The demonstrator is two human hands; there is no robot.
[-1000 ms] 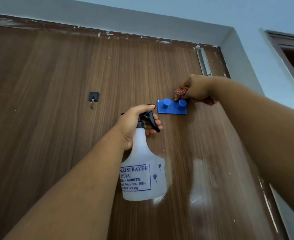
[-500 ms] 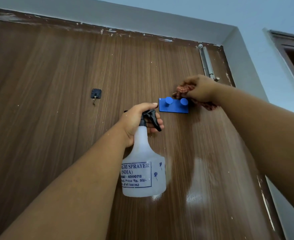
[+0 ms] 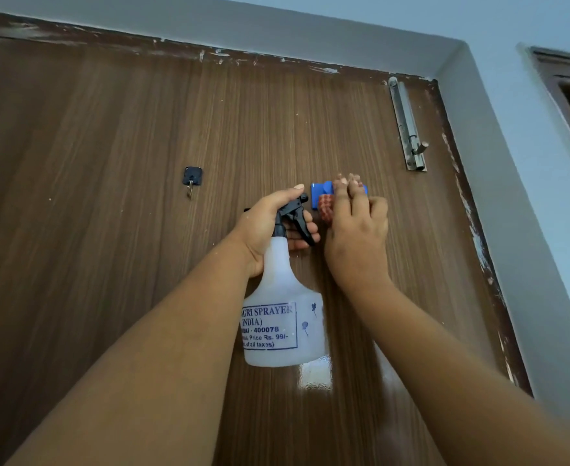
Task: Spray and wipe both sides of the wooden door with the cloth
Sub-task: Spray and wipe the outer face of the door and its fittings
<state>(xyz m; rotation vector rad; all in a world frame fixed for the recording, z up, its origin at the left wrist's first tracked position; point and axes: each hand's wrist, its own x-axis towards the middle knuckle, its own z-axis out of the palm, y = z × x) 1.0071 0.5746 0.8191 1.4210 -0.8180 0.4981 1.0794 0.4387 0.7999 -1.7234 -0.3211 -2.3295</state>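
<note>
The brown wooden door (image 3: 109, 230) fills the head view. My left hand (image 3: 270, 223) grips the neck of a white spray bottle (image 3: 283, 317) with a black trigger, held against the door's middle. Just to its right, my right hand (image 3: 356, 230) presses a red patterned cloth (image 3: 326, 206) against the door over a blue hook plate (image 3: 319, 193). Most of the cloth is hidden under the hand. A wet, shiny patch shows below the bottle.
A small black hook (image 3: 193, 179) is stuck on the door left of the hands. A metal sliding bolt (image 3: 408, 126) is mounted at the door's upper right. The grey door frame (image 3: 478, 112) runs along the top and right.
My right hand has moved the cloth down and left, from above the blue plate's right end onto the plate. The left hand and bottle stay where they were.
</note>
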